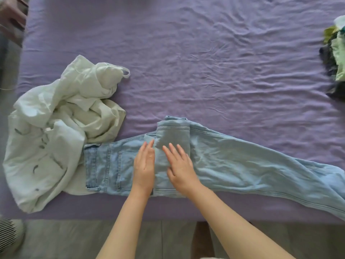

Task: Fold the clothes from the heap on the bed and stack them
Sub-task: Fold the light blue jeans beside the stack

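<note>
Light blue jeans (pixel 233 161) lie flat across the near part of the bed (pixel 186 62), waistband to the left, legs running off to the right. A flap of denim is turned over near the crotch. My left hand (pixel 144 166) lies flat on the jeans by the back pocket, fingers straight. Just right of it, my right hand (pixel 180 165) presses flat on the turned-over flap, fingers spread. A crumpled heap of white and pale green clothes (pixel 56 131) sits at the left, touching the waistband.
A pile of green, dark and white clothes (pixel 334 57) sits at the bed's right edge. The purple sheet is wrinkled. Grey floor (pixel 168 240) runs along the near side. A striped round object (pixel 9 234) is at lower left, dark furniture (pixel 11 17) at upper left.
</note>
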The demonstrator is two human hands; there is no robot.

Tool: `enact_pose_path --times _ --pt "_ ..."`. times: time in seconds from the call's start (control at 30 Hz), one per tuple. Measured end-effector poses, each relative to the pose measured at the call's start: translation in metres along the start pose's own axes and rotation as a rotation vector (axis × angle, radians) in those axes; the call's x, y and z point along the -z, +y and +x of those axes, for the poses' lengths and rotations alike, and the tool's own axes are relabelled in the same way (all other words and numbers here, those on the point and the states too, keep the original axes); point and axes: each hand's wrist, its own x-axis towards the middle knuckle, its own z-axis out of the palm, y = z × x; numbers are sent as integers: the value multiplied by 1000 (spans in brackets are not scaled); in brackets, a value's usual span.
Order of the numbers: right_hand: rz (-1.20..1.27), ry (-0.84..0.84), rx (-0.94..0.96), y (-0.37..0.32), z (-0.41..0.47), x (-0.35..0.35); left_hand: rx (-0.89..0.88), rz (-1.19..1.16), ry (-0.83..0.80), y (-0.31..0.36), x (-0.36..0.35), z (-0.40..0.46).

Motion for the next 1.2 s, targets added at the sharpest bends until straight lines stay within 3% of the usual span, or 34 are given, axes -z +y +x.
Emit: enact_pose_path --times 0.07,0.2,0.3,0.37,0.5,0.6,0.77,0.9,0.97,1.1,1.2 --pt "-247 -137 -55 13 4 -9 10 210 -56 -11 -1 4" --pt "-306 -222 -2 40 4 -1 120 649 -200 -25 -10 12" --pt "-283 -74 -10 66 -8 28 46 668 -38 -14 -24 5" --pt "-266 53 -45 89 -26 54 -99 661 29 2 -42 -1" --pt "-382 185 -196 148 -65 109 -409 689 -191 43 -102 1" --pt "-496 111 -371 189 -82 141 -523 813 -389 61 -156 14" --pt "-569 4 -449 233 -99 166 -499 1072 -551 75 -231 31" --pt "-667 20 -460 248 -101 188 -459 1252 -488 83 -250 42" --pt "-613 -20 -412 257 -100 200 -500 1344 -483 91 -249 50" --pt "-170 -133 -392 270 -106 224 -505 1315 -642 106 -250 66" --pt "29 -186 -434 275 -111 246 -183 1034 -868 119 -246 78"
